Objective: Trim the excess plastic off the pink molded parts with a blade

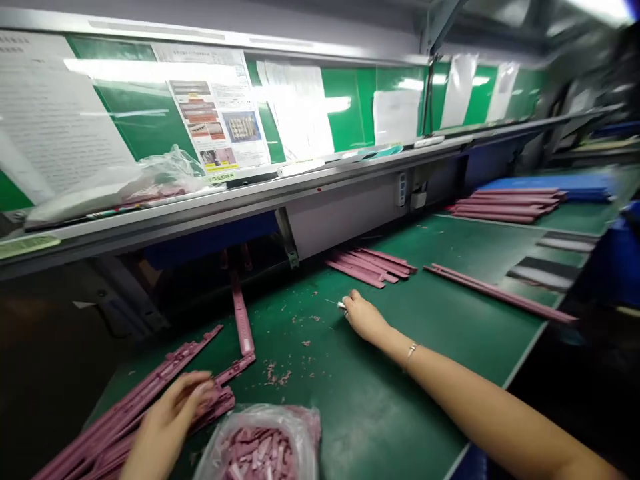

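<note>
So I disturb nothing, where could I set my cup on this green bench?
Bare green mat lies between the bag of pink pieces and the right forearm, and beyond the right hand, before the pink strips. Around the left hand, among strips, it's crowded.

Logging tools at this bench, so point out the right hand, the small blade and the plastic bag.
Right hand (364, 317), head view, on the back of the hand.
Small blade (338, 304), head view, on the thin metal just beyond the fingertips.
Plastic bag (305, 427), head view, on the clear film at its upper right corner.
</note>
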`<state>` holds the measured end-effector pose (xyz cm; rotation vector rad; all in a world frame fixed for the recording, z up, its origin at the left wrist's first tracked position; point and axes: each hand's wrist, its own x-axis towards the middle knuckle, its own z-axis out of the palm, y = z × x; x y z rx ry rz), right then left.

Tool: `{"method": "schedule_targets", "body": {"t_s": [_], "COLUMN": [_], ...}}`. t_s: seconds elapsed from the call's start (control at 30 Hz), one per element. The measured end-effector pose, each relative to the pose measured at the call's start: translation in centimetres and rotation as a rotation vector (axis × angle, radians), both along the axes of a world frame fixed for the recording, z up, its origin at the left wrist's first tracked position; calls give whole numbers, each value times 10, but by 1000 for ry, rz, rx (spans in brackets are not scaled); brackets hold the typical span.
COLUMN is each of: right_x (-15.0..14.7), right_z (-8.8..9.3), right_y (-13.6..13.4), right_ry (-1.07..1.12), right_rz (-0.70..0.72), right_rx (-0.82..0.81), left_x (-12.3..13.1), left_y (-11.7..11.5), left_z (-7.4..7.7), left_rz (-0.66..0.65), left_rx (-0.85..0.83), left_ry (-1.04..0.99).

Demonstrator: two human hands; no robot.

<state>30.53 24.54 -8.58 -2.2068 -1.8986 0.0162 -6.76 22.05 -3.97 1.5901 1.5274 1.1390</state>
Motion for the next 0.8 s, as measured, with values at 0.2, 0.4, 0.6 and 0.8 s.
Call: {"method": "schedule_targets", "body": {"t_s": [0.2,0.4,0.6,0.8], "right_x": [-4,6,9,-18], "right_z": [-29,-29,-31,-2], "right_y": [3,7,7,-22], "right_ry": [45,51,112,286], "right_rz": [137,167,172,280], "right_rx": [-51,-31,-16,145], "left_x": [44,78,67,49], "left_y": [116,153,93,-45], "left_z": [-5,-7,28,35], "left_rz": [44,-81,-234,-334], "left_rx": [-202,-405,-481,-552], "left_ry": [3,-262,-525,-659]}}
